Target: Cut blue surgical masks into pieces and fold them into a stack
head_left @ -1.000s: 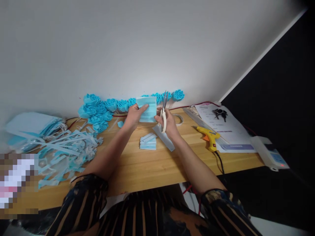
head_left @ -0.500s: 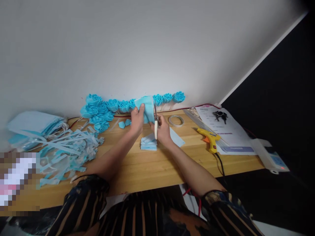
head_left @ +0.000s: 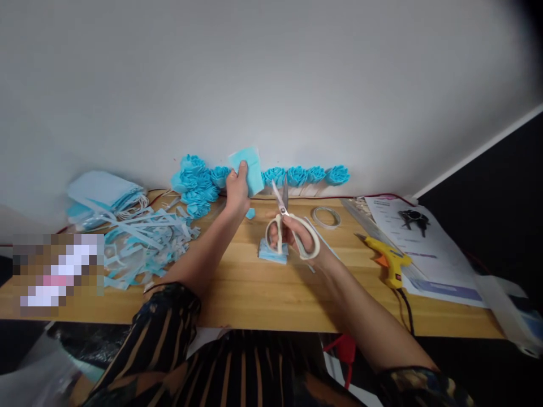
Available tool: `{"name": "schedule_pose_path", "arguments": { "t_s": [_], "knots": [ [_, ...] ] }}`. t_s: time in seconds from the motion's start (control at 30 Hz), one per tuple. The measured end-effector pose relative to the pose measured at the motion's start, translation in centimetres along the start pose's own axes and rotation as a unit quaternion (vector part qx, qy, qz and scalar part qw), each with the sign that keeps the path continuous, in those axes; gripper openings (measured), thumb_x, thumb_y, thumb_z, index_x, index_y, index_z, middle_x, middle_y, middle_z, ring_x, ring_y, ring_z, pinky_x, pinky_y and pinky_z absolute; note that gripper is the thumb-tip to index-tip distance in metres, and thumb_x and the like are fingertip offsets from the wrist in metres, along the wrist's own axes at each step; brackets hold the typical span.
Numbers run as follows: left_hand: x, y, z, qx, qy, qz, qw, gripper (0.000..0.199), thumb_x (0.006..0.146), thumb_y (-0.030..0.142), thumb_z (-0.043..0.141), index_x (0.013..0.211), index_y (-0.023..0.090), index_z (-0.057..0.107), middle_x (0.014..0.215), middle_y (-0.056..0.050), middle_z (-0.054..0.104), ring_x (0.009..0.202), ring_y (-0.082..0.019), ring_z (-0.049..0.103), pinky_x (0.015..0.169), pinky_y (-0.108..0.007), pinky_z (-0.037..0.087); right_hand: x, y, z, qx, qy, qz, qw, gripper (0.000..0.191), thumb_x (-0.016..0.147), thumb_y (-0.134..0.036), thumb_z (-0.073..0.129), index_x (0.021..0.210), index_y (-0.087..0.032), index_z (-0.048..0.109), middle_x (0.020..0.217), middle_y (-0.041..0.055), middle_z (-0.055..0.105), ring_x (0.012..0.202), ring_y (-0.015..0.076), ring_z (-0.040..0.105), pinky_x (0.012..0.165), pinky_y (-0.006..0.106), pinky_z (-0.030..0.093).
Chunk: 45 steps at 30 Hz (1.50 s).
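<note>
My left hand [head_left: 238, 189] pinches a light blue piece of mask fabric [head_left: 253, 172] between thumb and fingers, raised in front of a row of blue fabric flowers [head_left: 297, 176]. White-handled scissors [head_left: 283, 210] are in my right hand [head_left: 297, 229], fingers through the loops. Their blades stand apart, pointing up, and clear of the fabric. Below the scissors lies a small stack of folded light blue pieces [head_left: 272, 254], partly covered by the handle and hand. A small cut blue petal [head_left: 250, 213] rests on the wooden table near my left wrist.
Left of my arm lie a heap of cut strips [head_left: 144, 237] and a pile of blue masks [head_left: 106, 186]. To the right are a wire coil [head_left: 326, 217], a yellow glue gun [head_left: 388, 254] with a cord, a printed sheet [head_left: 445, 271] and keys [head_left: 414, 220]. A wall borders the table's back.
The scissors have come away from the fabric, and their blades have spread. My left hand holds the fabric higher, apart from my right hand. The camera view has shifted left.
</note>
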<state>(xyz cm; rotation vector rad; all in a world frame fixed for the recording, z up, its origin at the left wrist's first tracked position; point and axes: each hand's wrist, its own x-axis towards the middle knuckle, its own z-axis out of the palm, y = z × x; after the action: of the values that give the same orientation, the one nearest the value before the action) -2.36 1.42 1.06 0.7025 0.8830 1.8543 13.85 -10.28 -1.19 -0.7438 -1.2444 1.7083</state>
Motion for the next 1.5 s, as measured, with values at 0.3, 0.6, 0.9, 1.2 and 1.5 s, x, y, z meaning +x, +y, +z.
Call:
{"name": "schedule_pose_path", "arguments": {
  "t_s": [0.3,0.6,0.9,1.2,1.5],
  "knots": [
    [0.1,-0.1,0.0,-0.009,0.012,0.016,1.0,0.037,0.083,0.052,0.074,0.087,0.017,0.061,0.073,0.001,0.062,0.065,-0.011,0.059,0.066,-0.023,0.052,-1.8,0.0,1.5,0.023,-0.031,0.051,0.998,0.048,0.088,-0.057,0.064,0.112,-0.015,0.07,0.068,0.0019,0.064,0.054,0.0143,0.057,0.046,0.026,0.046],
    [0.3,-0.5,-0.3,0.012,0.004,0.042,0.999,0.047,0.078,0.061,0.074,0.088,0.018,0.06,0.075,0.0,0.062,0.068,-0.012,0.06,0.063,-0.023,0.051,-1.2,0.4,1.7,0.018,-0.036,0.061,0.997,0.054,0.085,-0.059,0.065,0.113,-0.014,0.069,0.064,0.0001,0.062,0.051,0.0142,0.057,0.044,0.025,0.044],
    [-0.1,-0.3,0.1,0.032,0.018,0.031,0.999,0.044,0.081,0.06,0.072,0.087,0.018,0.06,0.079,-0.001,0.063,0.075,-0.015,0.063,0.068,-0.026,0.051,-0.9,0.5,1.7,0.017,-0.032,0.064,0.997,0.052,0.085,-0.06,0.066,0.11,-0.015,0.069,0.065,0.0003,0.062,0.05,0.0138,0.057,0.043,0.025,0.043],
    [-0.4,-0.7,0.0,0.059,0.003,0.064,0.996,0.043,0.083,0.06,0.07,0.085,0.018,0.058,0.074,0.002,0.059,0.069,-0.012,0.058,0.065,-0.023,0.047,-0.5,0.5,1.4,0.019,-0.016,0.062,0.998,0.05,0.085,-0.06,0.066,0.109,-0.016,0.069,0.068,0.0006,0.062,0.052,0.0136,0.057,0.047,0.025,0.045],
    [-0.9,-0.4,0.0,0.122,0.01,0.144,0.982,0.042,0.087,0.054,0.069,0.07,0.021,0.048,0.063,0.005,0.044,0.059,-0.01,0.045,0.058,-0.022,0.039,0.9,0.1,1.7,0.05,-0.038,0.025,0.998,0.051,0.08,-0.06,0.071,0.11,-0.019,0.069,0.081,0.0031,0.065,0.067,0.0163,0.061,0.065,0.032,0.053]
  ]
}}
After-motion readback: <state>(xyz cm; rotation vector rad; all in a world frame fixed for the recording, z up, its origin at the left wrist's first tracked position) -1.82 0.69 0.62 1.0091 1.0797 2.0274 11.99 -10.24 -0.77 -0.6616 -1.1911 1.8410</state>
